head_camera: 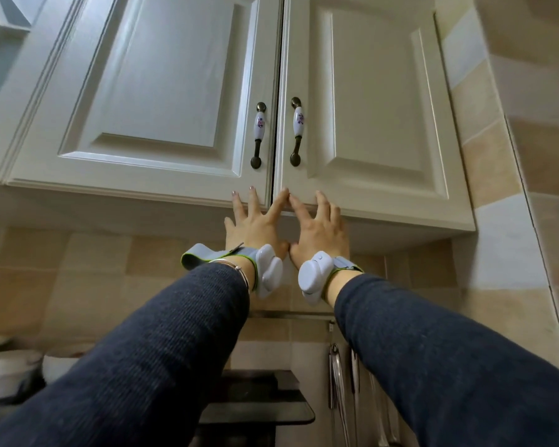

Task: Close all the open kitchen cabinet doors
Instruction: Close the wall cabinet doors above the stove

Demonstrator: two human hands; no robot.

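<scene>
The left cabinet door (149, 91) and right cabinet door (368, 101) are cut off by the top edge, so their upper rails are out of view, and a third door (0, 27) at far left shows only a corner. Both sleeves (142, 366) run off the bottom edge, and the palms of the left hand (255, 224) and right hand (320, 230) face away, unseen. The white vessels (10, 369) at lower left are blurred and cropped; the hanging utensils (336, 382) below the right door are too indistinct to identify.

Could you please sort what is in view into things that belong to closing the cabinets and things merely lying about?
Job:
left cabinet door
right cabinet door
left hand
right hand

Lying about:
white pots
hanging utensils
black shelf
</scene>
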